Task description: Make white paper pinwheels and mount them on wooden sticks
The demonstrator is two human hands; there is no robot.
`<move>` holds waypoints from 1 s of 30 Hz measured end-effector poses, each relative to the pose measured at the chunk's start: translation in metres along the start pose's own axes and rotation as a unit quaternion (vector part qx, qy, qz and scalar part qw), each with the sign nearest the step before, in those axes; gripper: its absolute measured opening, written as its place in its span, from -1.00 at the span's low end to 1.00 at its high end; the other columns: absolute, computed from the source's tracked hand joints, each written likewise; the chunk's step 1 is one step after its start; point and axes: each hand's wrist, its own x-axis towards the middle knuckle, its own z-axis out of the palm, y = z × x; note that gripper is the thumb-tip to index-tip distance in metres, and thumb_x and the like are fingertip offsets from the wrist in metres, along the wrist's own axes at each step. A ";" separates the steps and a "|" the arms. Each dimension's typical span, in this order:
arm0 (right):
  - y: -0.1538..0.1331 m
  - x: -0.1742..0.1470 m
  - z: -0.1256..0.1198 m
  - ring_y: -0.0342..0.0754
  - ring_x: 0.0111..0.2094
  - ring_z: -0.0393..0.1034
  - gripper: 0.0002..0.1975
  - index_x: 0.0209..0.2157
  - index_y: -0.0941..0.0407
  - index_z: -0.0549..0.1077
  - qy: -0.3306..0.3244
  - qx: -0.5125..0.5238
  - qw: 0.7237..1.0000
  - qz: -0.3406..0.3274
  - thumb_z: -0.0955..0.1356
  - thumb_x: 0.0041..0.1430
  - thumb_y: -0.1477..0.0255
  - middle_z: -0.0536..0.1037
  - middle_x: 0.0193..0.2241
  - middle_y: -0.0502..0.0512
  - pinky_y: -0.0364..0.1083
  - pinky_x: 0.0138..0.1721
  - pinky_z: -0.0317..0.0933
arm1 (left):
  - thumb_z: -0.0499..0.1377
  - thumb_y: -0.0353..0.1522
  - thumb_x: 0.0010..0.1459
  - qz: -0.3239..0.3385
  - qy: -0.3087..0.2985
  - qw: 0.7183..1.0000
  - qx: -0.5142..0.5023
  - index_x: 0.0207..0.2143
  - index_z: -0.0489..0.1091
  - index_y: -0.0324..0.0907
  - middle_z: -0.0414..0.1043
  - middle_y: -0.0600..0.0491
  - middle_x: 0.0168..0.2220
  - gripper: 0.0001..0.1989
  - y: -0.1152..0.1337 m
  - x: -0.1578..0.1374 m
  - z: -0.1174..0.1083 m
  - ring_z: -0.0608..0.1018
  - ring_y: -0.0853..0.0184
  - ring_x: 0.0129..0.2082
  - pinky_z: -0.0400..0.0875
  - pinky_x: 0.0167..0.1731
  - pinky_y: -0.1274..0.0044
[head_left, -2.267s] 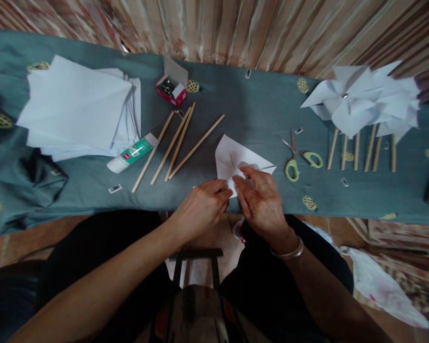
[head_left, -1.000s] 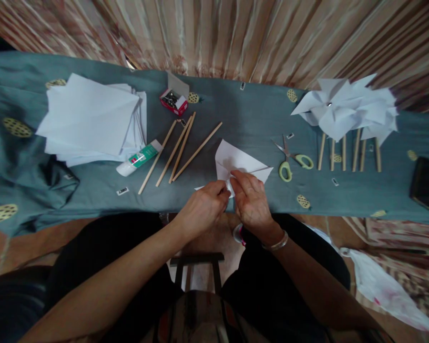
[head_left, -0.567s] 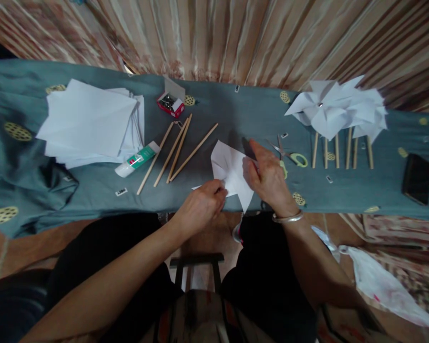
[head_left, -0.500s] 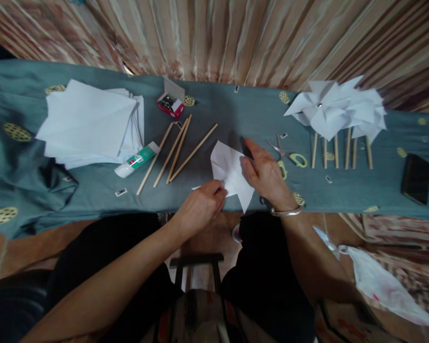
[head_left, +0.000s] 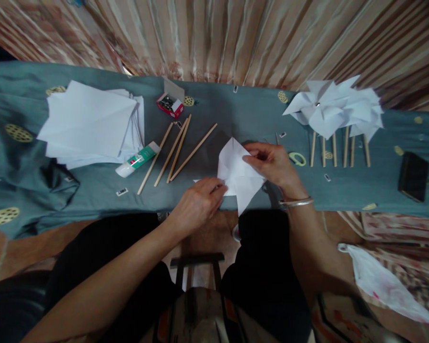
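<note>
A white paper pinwheel [head_left: 241, 178] with folded, pointed blades is held just above the near edge of the cloth-covered table. My left hand [head_left: 202, 200] pinches its left side, thumb and fingers closed on the paper. On the upper right, my right hand [head_left: 271, 164] grips a blade between thumb and fingers; a bracelet circles that wrist. Behind the right hand lie scissors with green handles [head_left: 297, 159], partly hidden. Several wooden sticks [head_left: 178, 148] rest to the left of the pinwheel.
A stack of white paper [head_left: 89, 119] lies at the left, beside a glue tube [head_left: 137, 159]. An open red box [head_left: 170, 104] holds small metal pieces. Finished pinwheels on sticks [head_left: 321, 107] lie at the right, with a black phone-like object [head_left: 413, 176] beyond. A green cloth [head_left: 250, 109] covers the table.
The pinwheel has turned and shifted slightly right. My right hand has gone from spread fingers beside it to pinching a blade, now covering part of the scissors. The left hand keeps its hold.
</note>
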 end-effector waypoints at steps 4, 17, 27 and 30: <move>0.009 0.001 -0.005 -0.12 -0.53 0.40 -0.75 -0.33 0.12 0.56 0.069 0.153 0.984 0.054 0.46 -0.12 0.34 0.57 -0.50 -0.02 -0.11 -0.50 0.29 | 0.09 -0.43 0.24 -0.003 0.061 0.998 -0.005 0.01 0.34 -0.26 0.42 -0.14 -0.03 -0.71 -0.007 0.002 -0.012 0.45 0.15 -0.04 0.44 -0.04 0.27; 0.009 -0.048 0.006 -0.13 -0.64 0.36 -0.52 -0.07 0.15 0.43 0.091 0.040 0.988 0.116 0.43 -0.03 0.23 0.58 -0.49 0.00 -0.11 -0.62 0.29 | 0.11 -0.32 0.24 0.048 -0.010 0.999 0.005 -0.03 0.36 -0.29 0.46 -0.15 -0.09 -0.71 0.005 -0.001 0.001 0.43 0.14 -0.05 0.37 -0.10 0.32; 0.003 -0.069 -0.013 0.04 -0.41 0.52 -0.75 -0.19 0.12 0.53 0.112 -0.210 0.971 0.010 0.37 0.14 0.29 0.63 -0.44 0.12 0.00 -0.33 0.35 | 0.09 -0.34 0.26 0.059 -0.040 0.997 0.023 -0.12 0.38 -0.28 0.46 -0.12 -0.15 -0.78 0.009 0.009 0.010 0.47 0.18 -0.14 0.41 -0.16 0.35; 0.003 -0.073 -0.015 0.04 -0.18 0.51 -0.81 -0.21 0.09 0.55 0.068 -0.173 0.978 -0.099 0.31 0.21 0.39 0.62 -0.21 0.15 0.05 -0.09 0.36 | 0.10 -0.36 0.25 0.063 -0.033 0.997 0.023 -0.14 0.39 -0.28 0.47 -0.09 -0.18 -0.81 0.010 0.009 0.014 0.48 0.21 -0.16 0.43 -0.14 0.39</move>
